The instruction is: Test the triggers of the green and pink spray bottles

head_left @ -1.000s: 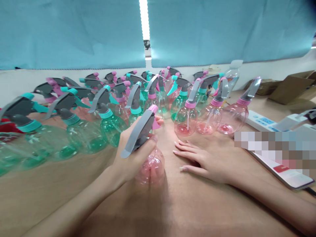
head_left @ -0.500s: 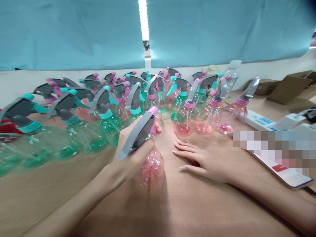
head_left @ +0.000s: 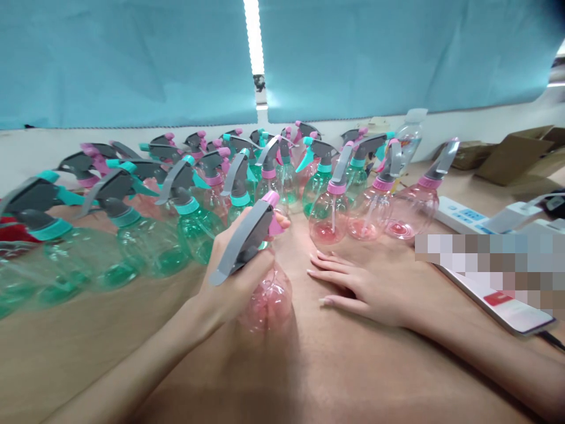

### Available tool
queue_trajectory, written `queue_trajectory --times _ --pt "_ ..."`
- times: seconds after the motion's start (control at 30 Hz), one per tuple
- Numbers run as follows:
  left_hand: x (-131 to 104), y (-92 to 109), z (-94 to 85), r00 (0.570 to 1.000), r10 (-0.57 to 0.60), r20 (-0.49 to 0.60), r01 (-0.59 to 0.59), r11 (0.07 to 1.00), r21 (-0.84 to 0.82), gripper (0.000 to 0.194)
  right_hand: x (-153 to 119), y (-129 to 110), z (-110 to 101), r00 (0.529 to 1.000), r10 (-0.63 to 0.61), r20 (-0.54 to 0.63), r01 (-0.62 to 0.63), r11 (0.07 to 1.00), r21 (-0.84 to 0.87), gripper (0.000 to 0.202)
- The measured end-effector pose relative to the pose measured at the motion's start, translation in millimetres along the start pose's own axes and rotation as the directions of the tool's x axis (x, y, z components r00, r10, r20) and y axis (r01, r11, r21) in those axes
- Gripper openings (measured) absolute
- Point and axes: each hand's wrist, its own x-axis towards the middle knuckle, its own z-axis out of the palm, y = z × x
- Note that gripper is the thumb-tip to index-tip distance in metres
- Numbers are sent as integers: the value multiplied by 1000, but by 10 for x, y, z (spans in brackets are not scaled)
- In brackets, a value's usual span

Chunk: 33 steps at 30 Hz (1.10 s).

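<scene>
Near the middle, my left hand point(head_left: 236, 271) is wrapped round the neck of a pink spray bottle point(head_left: 269, 300) with a grey lever and pink nozzle; the bottle stands upright on the brown table point(head_left: 344, 377). My fingers hide its collar. To its right, my right hand point(head_left: 366, 285) lies flat on the table with its fingers spread and holds nothing. Just beyond its fingertips stands another pink bottle point(head_left: 329, 224). On the left, a green bottle point(head_left: 200, 229) is close behind my left hand.
Several green and pink spray bottles stand in rows at the left and back. At the right are a white power strip point(head_left: 468, 215), a phone point(head_left: 521, 312) with a cable, and an open cardboard box point(head_left: 512, 159). A clear bottle point(head_left: 410, 138) stands behind.
</scene>
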Motion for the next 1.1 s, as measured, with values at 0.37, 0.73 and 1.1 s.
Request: queue_trajectory --times 0.37,0.73,1.1 --pt "15 -31 35 997 73 -28 -74 996 -56 38 -3 -7 -10 1000 14 -8 -14 1000 19 62" --pt "21 -40 40 997 68 -20 -69 996 -53 45 -7 12 4 1000 0 -14 0 1000 11 62" --pt "15 -56 30 998 47 -29 -48 998 -39 37 -9 38 35 999 -3 -31 3 1000 4 60"
